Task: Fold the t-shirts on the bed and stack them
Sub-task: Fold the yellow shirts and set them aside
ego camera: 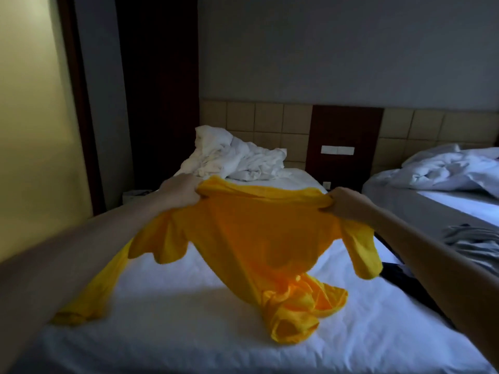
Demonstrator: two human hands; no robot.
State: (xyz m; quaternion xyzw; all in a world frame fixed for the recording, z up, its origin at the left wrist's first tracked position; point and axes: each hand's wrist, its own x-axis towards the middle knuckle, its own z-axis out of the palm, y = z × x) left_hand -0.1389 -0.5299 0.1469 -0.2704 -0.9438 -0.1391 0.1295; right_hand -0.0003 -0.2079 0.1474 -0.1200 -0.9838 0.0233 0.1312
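Centrally: one yellow t-shirt, held up over the bed by its upper edge, body hanging slack, both short sleeves drooping at either side, lower hem bunched and resting on the white sheet near the middle of the mattress. Left hand: fingers curled into a fist round a bunch of cloth at the shirt's left shoulder, knuckles up. Right hand: fingers curled likewise, gripping a gathered fold at the right shoulder; the thumb is hidden by cloth, so its placing cannot be told. Both forearms bare, reaching in from the lower corners. More yellow cloth trails under the left forearm to the near left edge of the sheet; whether it belongs to the same garment cannot be told. Crumpled white bedding: heaped at the head of the bed, against a tan tiled headboard. Dark wooden panel: set between the two headboard sections, carrying a pale switch plate. Second bed: to the right, apart from the first, with a rumpled white duvet on top. Grey garment: loose heap at the right edge, near the second bed's foot. Dark cloth: lies at the right side of the first bed, below the right forearm; kind unclear.
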